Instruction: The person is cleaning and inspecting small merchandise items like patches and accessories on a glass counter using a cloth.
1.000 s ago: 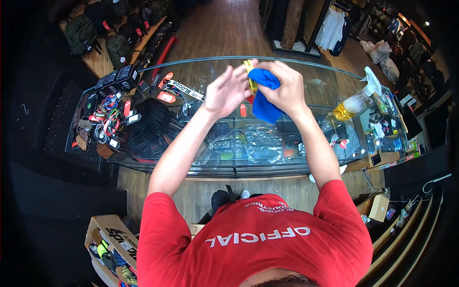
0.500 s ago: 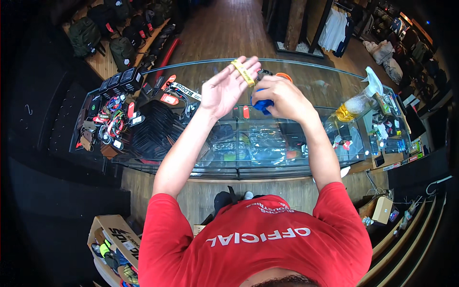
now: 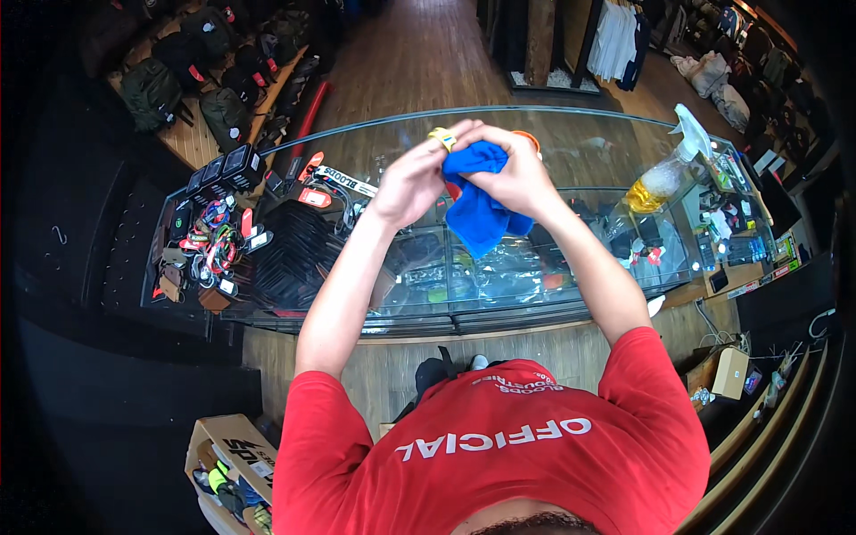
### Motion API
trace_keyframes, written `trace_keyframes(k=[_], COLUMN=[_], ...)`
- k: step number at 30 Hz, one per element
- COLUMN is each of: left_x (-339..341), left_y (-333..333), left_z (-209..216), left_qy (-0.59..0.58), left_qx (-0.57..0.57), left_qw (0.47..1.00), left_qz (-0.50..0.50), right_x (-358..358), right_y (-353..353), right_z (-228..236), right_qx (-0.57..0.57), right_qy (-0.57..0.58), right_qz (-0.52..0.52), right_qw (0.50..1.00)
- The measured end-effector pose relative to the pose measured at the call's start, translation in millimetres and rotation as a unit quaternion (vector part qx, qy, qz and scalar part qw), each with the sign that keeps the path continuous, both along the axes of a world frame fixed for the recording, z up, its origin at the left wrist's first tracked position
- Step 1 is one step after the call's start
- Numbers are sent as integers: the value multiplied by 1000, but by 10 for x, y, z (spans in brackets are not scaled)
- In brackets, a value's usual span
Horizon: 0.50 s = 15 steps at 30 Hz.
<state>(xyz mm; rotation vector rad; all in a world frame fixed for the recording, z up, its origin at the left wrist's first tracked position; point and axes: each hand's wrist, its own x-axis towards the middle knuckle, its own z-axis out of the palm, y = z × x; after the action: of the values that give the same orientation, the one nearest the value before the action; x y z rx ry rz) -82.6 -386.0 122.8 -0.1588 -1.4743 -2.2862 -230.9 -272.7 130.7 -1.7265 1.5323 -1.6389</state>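
Observation:
Over the glass counter (image 3: 571,201), my left hand (image 3: 408,185) is raised with its fingers together and bearing a yellow rubber wristband (image 3: 443,137), which loops about the fingers. My right hand (image 3: 524,183) pinches a blue cloth (image 3: 481,223) against the left fingers, next to the band. The cloth hangs down below both hands in loose folds. Part of the left fingertips is hidden behind the cloth and the right hand.
On the counter's left lie a heap of lanyards and keyrings (image 3: 217,241), black boxes (image 3: 239,165) and dark flat goods (image 3: 290,241). A spray bottle with yellow liquid (image 3: 655,189) stands at right. An orange round item (image 3: 528,139) is behind my right hand. An open cardboard box (image 3: 236,446) is lower left.
My right hand has brought the blue cloth against the left hand, and the cloth has dropped open from a bunch. The left hand has turned from palm up to edge on.

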Motion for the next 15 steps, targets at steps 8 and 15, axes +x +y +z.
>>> trace_keyframes(k=[8,15], left_x=[-37,-149], left_y=[39,0], left_z=[-207,-232], left_qy=[-82,-12], left_qx=[-392,-82], left_qw=[899,995], left_qz=[176,57], right_x=[-209,-87], right_y=[48,55], right_z=[133,136], right_qx=[30,-132], right_qy=[-178,206], right_qz=[42,-147], right_qw=[983,958])
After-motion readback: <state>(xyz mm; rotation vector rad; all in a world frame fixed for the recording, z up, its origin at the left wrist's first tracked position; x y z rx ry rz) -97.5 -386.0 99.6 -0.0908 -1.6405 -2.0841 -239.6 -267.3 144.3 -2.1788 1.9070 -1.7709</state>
